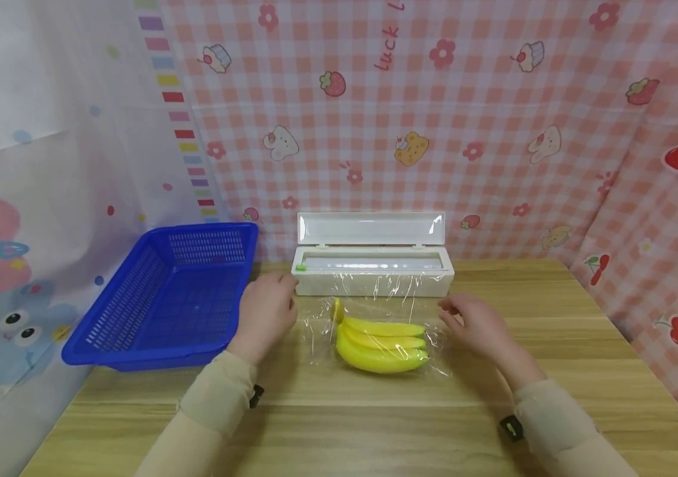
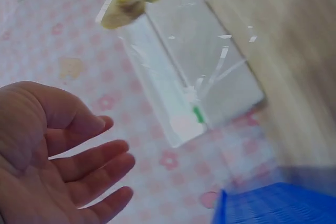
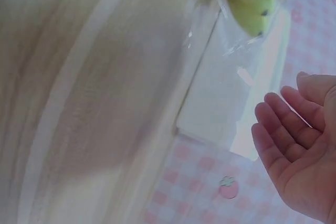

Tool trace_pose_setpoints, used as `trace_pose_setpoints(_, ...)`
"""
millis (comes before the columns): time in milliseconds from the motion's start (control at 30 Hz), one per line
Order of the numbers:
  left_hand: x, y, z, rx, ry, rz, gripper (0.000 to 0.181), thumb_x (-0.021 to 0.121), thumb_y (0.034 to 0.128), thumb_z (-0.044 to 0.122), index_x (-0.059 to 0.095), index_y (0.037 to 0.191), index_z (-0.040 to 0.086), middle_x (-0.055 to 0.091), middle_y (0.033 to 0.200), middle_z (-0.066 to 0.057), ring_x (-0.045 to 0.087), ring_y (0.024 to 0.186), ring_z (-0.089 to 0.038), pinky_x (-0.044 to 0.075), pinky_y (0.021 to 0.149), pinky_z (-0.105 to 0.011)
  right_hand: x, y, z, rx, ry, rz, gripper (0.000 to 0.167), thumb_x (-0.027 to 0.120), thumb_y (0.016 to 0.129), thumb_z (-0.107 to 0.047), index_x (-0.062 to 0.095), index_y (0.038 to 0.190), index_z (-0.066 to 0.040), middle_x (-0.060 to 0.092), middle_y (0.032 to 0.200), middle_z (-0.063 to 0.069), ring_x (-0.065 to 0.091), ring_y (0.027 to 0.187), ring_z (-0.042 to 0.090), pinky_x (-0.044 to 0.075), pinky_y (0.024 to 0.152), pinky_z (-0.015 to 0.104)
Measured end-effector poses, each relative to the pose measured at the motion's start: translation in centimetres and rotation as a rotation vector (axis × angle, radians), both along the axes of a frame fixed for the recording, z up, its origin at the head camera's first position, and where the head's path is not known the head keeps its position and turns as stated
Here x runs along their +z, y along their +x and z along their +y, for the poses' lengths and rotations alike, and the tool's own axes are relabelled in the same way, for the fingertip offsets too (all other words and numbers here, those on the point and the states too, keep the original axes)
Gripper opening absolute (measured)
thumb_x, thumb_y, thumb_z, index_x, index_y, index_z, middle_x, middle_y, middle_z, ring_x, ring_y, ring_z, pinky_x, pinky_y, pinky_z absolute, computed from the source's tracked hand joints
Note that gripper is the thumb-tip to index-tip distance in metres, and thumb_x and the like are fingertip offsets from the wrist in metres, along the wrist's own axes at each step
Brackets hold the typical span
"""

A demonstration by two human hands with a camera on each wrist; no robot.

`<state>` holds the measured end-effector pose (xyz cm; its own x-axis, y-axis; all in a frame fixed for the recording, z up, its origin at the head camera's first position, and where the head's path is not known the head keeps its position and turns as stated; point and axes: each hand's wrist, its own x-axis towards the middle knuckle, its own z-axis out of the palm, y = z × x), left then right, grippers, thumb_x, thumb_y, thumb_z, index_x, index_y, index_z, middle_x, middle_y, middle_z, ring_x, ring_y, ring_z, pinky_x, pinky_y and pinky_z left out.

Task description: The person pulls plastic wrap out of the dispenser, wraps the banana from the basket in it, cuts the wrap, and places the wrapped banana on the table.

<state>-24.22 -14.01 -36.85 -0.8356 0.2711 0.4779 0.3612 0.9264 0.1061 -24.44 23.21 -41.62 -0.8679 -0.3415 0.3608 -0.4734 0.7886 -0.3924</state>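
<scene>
A bunch of yellow bananas (image 1: pixel 380 344) with green tips lies mid-table, clear plastic film (image 1: pixel 317 341) crinkled about it. Just behind is a white cling film dispenser (image 1: pixel 374 286), its lid raised; a green piece shows at the left end of its slot. Glints of film run down its front. My left hand (image 1: pixel 266 311) is beside the dispenser's left end, between it and the basket. In the left wrist view its fingers are loosely bent around nothing visible. My right hand (image 1: pixel 478 324) hovers right of the bananas; the right wrist view shows its fingers (image 3: pixel 283 124) relaxed, nothing held.
A blue plastic basket (image 1: pixel 154 363) with slotted sides stands at the left of the wooden table (image 1: pixel 339 434). Behind the dispenser hangs a pink checked cloth (image 1: pixel 339 179), and a pale printed cloth (image 1: pixel 34 172) covers the left side.
</scene>
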Motion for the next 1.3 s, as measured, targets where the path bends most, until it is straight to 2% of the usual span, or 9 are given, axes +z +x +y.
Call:
trace_pose_setpoints(100,0.6,0.5,0.5,-0.054,0.007,0.127,0.030,0.067,0.0751,-0.001,0.071,0.104,0.002,0.069,0.102,-0.016,0.063,0.095,-0.037,0.051,0.082,-0.052,0.2,0.9,-0.4,0.034,-0.003,0.048,0.019,0.070,0.091,-0.008,0.068,0.107,0.002,0.069,0.102,0.014,0.065,0.095,0.032,0.053,0.086,0.052)
trace_pose_setpoints(233,0.5,0.8,1.2,-0.224,0.006,0.220,0.030,0.073,0.0768,0.001,0.070,0.106,0.003,0.068,0.109,-0.017,0.062,0.102,-0.036,0.050,0.091,-0.052,0.3,1.9,-0.9,0.101,0.014,0.113,0.024,0.075,0.087,-0.009,0.069,0.109,-0.001,0.069,0.106,0.012,0.064,0.099,0.031,0.052,0.089,0.051)
trace_pose_setpoints(367,-0.4,0.8,2.1,-0.407,-0.064,0.234,0.036,0.081,0.0782,0.008,0.069,0.112,0.006,0.067,0.116,-0.014,0.060,0.110,-0.033,0.046,0.100,-0.049,0.1,2.6,-1.4,0.169,0.044,0.138,0.030,0.079,0.084,-0.014,0.068,0.110,-0.004,0.069,0.109,0.011,0.062,0.106,0.032,0.050,0.094,0.051)
trace_pose_setpoints(500,-1.6,0.6,2.8,-0.505,-0.166,0.187,0.046,0.086,0.0778,0.020,0.067,0.119,0.010,0.064,0.126,-0.013,0.055,0.120,-0.032,0.039,0.108,-0.049,-0.4,3.2,-1.6,0.220,0.090,0.140,0.040,0.083,0.080,-0.021,0.068,0.113,-0.006,0.068,0.113,0.009,0.062,0.108,0.031,0.050,0.094,0.050)
trace_pose_setpoints(633,-2.7,0.5,3.3,-0.540,-0.252,0.154,0.057,0.088,0.0742,0.033,0.066,0.124,0.014,0.060,0.134,-0.012,0.049,0.128,-0.032,0.033,0.111,-0.053,-0.9,3.6,-1.8,0.269,0.134,0.159,0.051,0.086,0.075,-0.028,0.068,0.117,-0.007,0.067,0.117,0.008,0.061,0.110,0.029,0.051,0.095,0.048)
trace_pose_setpoints(800,-3.7,0.0,3.6,-0.557,-0.274,0.165,0.070,0.092,0.0638,0.043,0.067,0.124,0.015,0.057,0.135,-0.012,0.046,0.130,-0.035,0.029,0.112,-0.059,-1.2,3.9,-2.1,0.305,0.158,0.149,0.058,0.086,0.074,-0.032,0.066,0.123,-0.007,0.065,0.123,0.007,0.059,0.115,0.027,0.049,0.099,0.046)
trace_pose_setpoints(900,-4.1,-0.2,3.7,-0.564,-0.296,0.142,0.075,0.091,0.0618,0.049,0.067,0.125,0.017,0.056,0.138,-0.011,0.044,0.132,-0.035,0.025,0.113,-0.060,-1.4,3.9,-2.4,0.313,0.166,0.139,0.059,0.086,0.073,-0.030,0.065,0.124,-0.007,0.064,0.125,0.008,0.057,0.117,0.027,0.048,0.100,0.046)
trace_pose_setpoints(1133,-4.6,-0.6,3.8,-0.546,-0.364,0.074,0.072,0.088,0.0631,0.053,0.068,0.125,0.021,0.052,0.142,-0.009,0.040,0.135,-0.032,0.020,0.115,-0.061,-1.7,3.6,-3.0,0.332,0.173,0.132,0.061,0.088,0.072,-0.028,0.064,0.124,-0.005,0.063,0.125,0.010,0.055,0.118,0.029,0.045,0.103,0.046)
trace_pose_setpoints(1300,-4.8,-0.5,4.0,-0.553,-0.385,0.069,0.067,0.088,0.0636,0.051,0.069,0.121,0.021,0.054,0.141,-0.009,0.042,0.133,-0.032,0.021,0.115,-0.060,-2.1,3.3,-3.1,0.345,0.178,0.141,0.062,0.089,0.071,-0.027,0.064,0.123,-0.005,0.063,0.124,0.011,0.055,0.117,0.029,0.046,0.102,0.046)
